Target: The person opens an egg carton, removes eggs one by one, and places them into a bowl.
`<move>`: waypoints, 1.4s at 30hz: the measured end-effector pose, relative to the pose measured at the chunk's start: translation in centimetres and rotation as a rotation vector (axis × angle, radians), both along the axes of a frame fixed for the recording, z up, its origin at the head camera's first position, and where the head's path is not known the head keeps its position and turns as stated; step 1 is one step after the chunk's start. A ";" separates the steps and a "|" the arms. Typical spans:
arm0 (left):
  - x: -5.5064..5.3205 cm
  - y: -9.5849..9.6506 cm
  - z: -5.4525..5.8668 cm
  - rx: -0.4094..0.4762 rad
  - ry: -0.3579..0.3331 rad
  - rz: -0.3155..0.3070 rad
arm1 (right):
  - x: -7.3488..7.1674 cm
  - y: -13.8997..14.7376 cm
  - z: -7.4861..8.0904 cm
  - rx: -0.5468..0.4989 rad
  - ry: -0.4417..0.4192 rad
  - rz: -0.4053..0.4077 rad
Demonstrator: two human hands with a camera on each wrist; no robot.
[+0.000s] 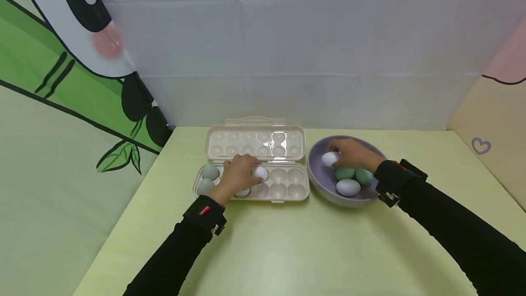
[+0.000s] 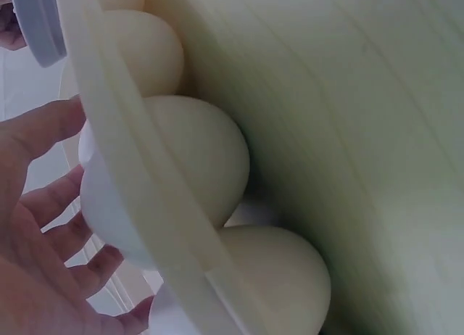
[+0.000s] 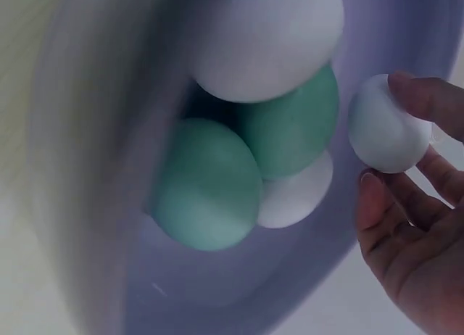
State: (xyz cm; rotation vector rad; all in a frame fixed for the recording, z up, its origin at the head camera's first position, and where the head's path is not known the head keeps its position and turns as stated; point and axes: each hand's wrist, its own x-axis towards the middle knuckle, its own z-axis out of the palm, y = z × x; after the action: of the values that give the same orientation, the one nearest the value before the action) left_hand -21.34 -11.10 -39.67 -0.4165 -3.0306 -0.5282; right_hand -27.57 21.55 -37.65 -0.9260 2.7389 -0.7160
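My right hand (image 1: 353, 153) pinches a white egg (image 3: 389, 125) between thumb and fingers, at the left inside of a purple bowl (image 1: 318, 175). Below it in the bowl lie green eggs (image 1: 363, 176) and a white egg (image 1: 348, 187). Over the clear egg carton (image 1: 304, 182) is my left hand (image 1: 237, 175), its fingers spread and loosely bent beside the eggs. A white egg (image 1: 260, 173) sits in the carton just right of its fingertips. Pale grey-green eggs (image 1: 210, 171) fill cups at the carton's left end. My left hand partly hides the middle cups.
The carton's lid (image 1: 255, 143) is folded back toward the wall. Both containers stand side by side on a pale yellow table (image 1: 279, 245). A white wall covering (image 1: 312, 49) rises behind them, with a cartoon print (image 1: 61, 58) at left.
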 end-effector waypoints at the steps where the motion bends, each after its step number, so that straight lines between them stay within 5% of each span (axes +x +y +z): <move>1: 0.0 0.2 -0.2 -0.016 0.010 -0.003 | -0.1 0.0 -0.1 0.009 -0.002 0.008; 18: -0.2 1.2 -0.9 -0.032 0.112 0.013 | -0.8 -0.3 -1.1 0.049 -0.023 0.069; 29: 0.6 1.2 0.1 0.042 0.276 -0.012 | 0.0 -0.7 -1.5 0.102 0.012 0.035; 35: 1.4 1.1 1.1 0.155 0.337 -0.066 | 0.4 0.0 -0.5 0.029 0.060 0.039; 42: 2.3 1.4 2.6 0.430 0.263 -0.086 | 1.0 -0.1 2.2 -0.073 0.081 0.046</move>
State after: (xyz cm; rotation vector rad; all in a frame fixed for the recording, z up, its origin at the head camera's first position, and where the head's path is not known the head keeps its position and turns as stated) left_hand -19.08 -9.70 -37.08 -0.5395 -2.5623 -1.0122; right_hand -26.53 21.48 -35.41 -1.0518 2.7682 -0.7912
